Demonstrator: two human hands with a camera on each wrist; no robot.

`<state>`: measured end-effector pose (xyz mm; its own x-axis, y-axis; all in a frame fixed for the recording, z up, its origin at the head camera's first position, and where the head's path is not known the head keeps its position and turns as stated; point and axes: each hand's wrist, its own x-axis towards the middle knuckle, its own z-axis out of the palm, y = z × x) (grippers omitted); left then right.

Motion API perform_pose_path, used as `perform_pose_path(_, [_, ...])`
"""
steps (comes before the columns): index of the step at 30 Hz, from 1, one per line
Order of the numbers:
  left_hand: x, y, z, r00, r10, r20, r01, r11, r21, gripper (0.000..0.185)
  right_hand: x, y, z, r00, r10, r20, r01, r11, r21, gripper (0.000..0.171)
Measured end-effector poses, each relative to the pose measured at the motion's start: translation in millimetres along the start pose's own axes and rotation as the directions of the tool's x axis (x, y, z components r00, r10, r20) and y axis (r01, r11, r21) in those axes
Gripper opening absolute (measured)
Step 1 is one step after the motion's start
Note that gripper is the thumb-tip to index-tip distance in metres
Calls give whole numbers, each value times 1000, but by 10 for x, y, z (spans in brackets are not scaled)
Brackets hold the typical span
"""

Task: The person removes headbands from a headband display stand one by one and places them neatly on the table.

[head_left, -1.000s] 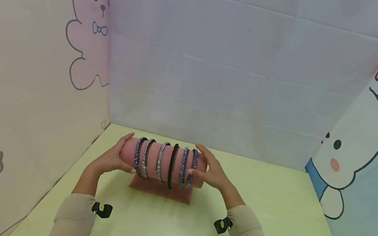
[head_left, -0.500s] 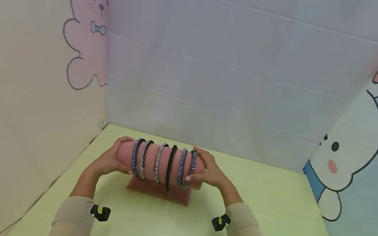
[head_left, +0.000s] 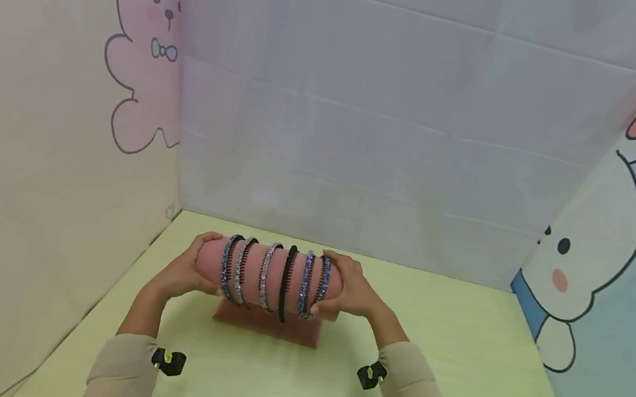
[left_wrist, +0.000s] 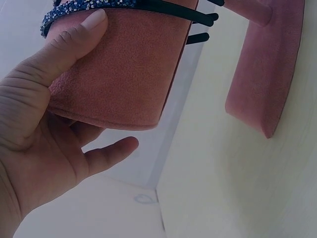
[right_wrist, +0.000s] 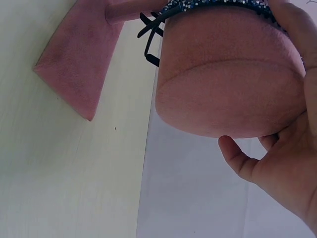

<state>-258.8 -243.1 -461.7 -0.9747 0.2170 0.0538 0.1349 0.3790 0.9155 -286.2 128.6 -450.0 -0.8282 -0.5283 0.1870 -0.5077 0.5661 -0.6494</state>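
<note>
A pink, suede-like headband stand [head_left: 255,275] lies crosswise in the head view, a thick padded roll above a flat base [head_left: 266,326]. Several headbands ring the roll: a plain black one [head_left: 286,284], silver glittery ones [head_left: 264,277] and blue glittery ones [head_left: 306,283]. My left hand [head_left: 181,271] grips the roll's left end, thumb in front beside a blue sequined band [left_wrist: 79,6], other fingers mostly hidden behind. Round the right end my right hand [head_left: 355,295] grips likewise, its thumb low near the outermost blue band [head_left: 323,282]. Headband tips [right_wrist: 151,29] stick out below the roll.
The stand is on a pale yellow-green table [head_left: 439,377]. A white cloth backdrop [head_left: 330,124] rises behind it. Printed side walls flank the table, with a rabbit [head_left: 594,270] on the right and a pink bear [head_left: 152,61] on the left.
The head view has shifted slightly, so hands and stand appear a little further left and lower. Both hands keep hold of the roll's ends.
</note>
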Motion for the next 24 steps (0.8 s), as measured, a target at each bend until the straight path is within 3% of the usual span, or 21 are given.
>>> perform_pose_path(5, [-13, 30, 3, 1000, -6, 6, 6, 1000, 8, 112, -9, -18, -7, 1000, -15, -12, 15, 1000, -24, 114])
perform_pose_path(14, [-128, 330, 4, 1000, -4, 18, 5, 1000, -16, 106, -33, 13, -39, 1000, 12, 0, -12, 999, 36, 111])
perform_pose_path(24, [-39, 38, -2, 1000, 12, 11, -12, 1000, 3, 110, -118, 104, -72, 1000, 7, 30, -13, 982, 188, 110])
